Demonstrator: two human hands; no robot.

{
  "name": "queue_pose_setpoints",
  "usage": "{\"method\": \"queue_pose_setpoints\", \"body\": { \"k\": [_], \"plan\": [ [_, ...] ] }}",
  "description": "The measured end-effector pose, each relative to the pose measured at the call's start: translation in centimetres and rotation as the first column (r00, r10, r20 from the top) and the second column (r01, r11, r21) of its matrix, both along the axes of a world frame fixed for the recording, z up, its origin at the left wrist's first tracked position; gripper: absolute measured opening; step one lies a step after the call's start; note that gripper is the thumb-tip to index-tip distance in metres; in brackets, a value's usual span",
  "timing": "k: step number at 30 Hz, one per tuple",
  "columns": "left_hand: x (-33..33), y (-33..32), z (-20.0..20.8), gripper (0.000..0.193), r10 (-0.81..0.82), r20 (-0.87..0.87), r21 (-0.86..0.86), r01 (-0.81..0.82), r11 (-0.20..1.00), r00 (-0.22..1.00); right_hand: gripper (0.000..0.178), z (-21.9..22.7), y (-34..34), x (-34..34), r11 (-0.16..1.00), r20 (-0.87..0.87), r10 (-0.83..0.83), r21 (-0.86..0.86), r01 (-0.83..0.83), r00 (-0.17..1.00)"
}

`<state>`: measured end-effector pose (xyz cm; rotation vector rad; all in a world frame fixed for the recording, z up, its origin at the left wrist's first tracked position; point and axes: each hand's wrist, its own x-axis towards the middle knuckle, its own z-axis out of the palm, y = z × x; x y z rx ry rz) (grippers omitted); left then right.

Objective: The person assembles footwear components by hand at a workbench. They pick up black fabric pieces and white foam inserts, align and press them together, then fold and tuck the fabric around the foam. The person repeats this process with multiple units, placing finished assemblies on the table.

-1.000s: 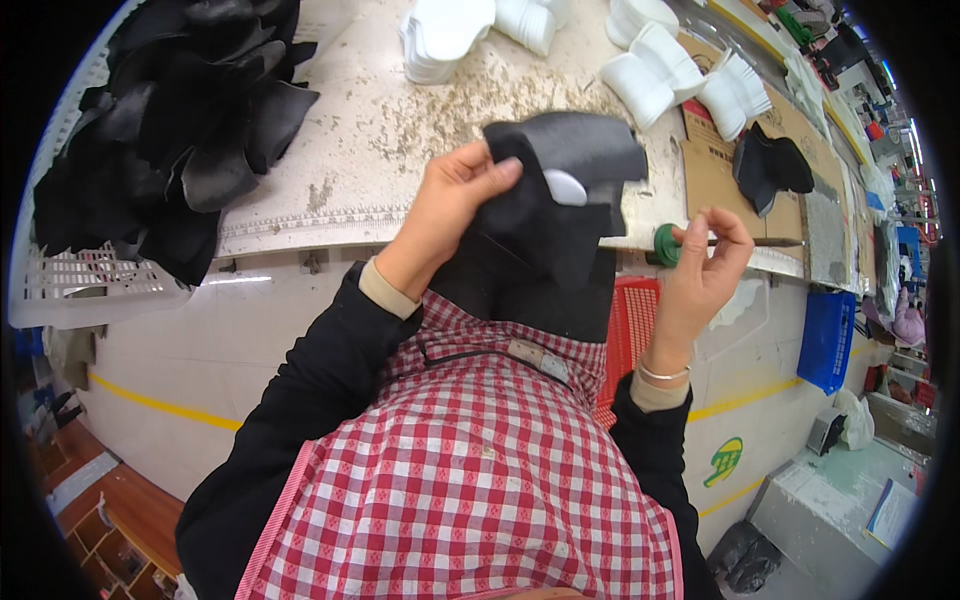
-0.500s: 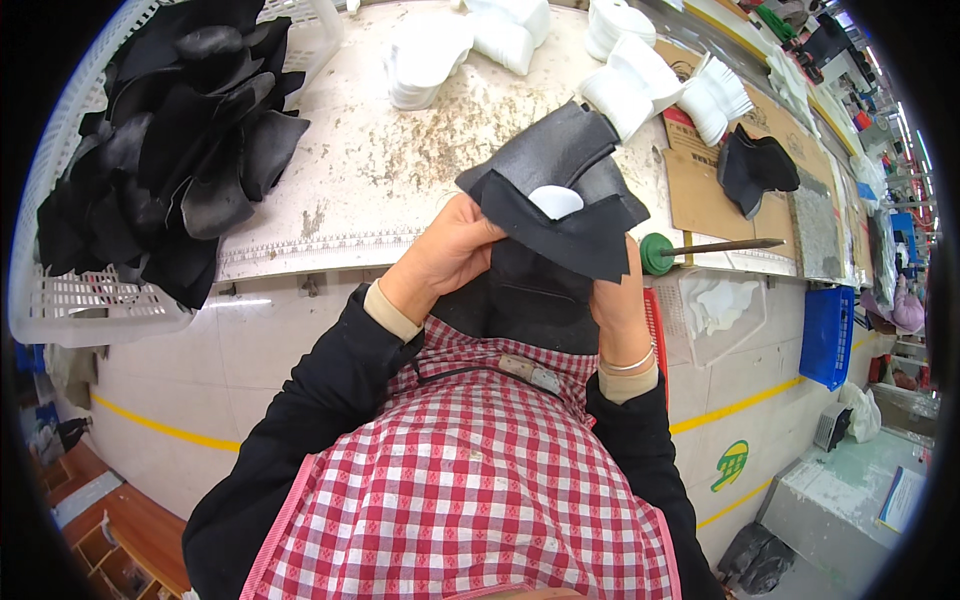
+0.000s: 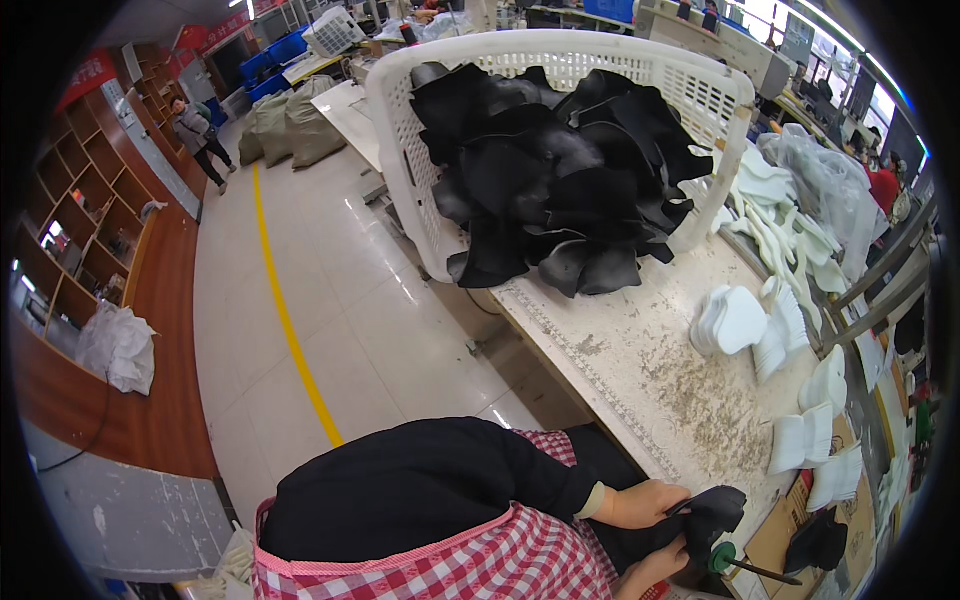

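At the lower right, my left hand pinches the edge of a black leather-like shoe piece. My right hand grips the same piece from below, its fingers partly hidden. The piece is held folded near the table's front edge. Close beside it lies an awl-like tool with a round green handle and a dark metal rod. Past the tool, another black piece rests on cardboard.
A white plastic basket heaped with black pieces stands on the worn white table. Stacks of white shaped pieces line the table's far side. Grey sacks and a walking person are at the far left.
The view has swung left, so my hands now appear at the lower right and the basket near the middle. Both hands still hold the black piece; its white insert no longer shows.
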<state>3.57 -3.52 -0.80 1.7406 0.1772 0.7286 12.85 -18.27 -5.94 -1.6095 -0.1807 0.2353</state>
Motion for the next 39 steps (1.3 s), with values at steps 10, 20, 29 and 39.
{"method": "queue_pose_setpoints", "body": {
  "k": [10,20,29,39],
  "plan": [
    [-5.4,-1.7,-5.9,0.035,0.134,-0.149,-0.145,-0.155,0.977,0.98,0.035,-4.7,-1.5,-3.5,0.838,0.46,0.278,-0.546,0.022,0.843],
    [-9.7,2.0,-7.0,0.022,0.091,-0.05,-0.351,-0.103,0.931,0.995,0.051,-6.0,-3.5,-5.0,0.707,0.502,0.503,-0.707,-0.001,0.704],
    [-12.9,6.4,-3.0,0.01,-0.124,-0.237,-0.546,-0.027,0.837,0.964,0.055,-2.2,-1.9,-6.6,0.664,0.56,0.473,-0.734,0.142,0.68],
    [-6.8,8.0,5.8,0.059,-0.061,-0.314,0.648,0.261,0.716,0.948,0.047,-1.8,-2.9,-7.7,0.807,0.555,0.455,-0.587,-0.06,0.696]
  ]
}}
